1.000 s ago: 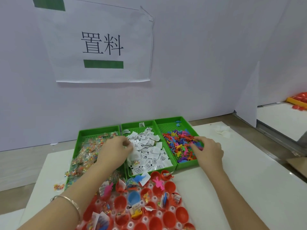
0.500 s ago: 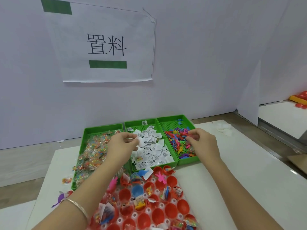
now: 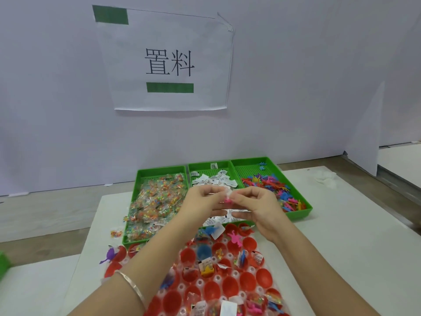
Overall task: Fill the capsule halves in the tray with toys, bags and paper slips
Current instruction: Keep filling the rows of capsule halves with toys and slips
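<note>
Now, left hand (image 3: pixel 204 202): pinches pink toy (image 3: pixel 227 200) and slip (image 3: pixel 229 192), above far edge of tray (image 3: pixel 181 286).
Right hand (image 3: pixel 257 207): pinches same toy, fingertips meeting left's.
Tray: red halves (image 3: pixel 230 287), several filled.
Bins (image 3: pixel 159 169): three green, just beyond tray.

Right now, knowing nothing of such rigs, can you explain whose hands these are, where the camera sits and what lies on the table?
No machine here: a person works bare-handed, filmed by a camera on their head looking down. The left hand and right hand meet above the white table, pinching a paper slip and a pink toy; the left seems to hold the slip, the right the toy. Behind stand three green trays: bead bags, spare slips, coloured toy figures. Nearest lies the capsule tray of red capsule halves, some filled, some empty.
</note>
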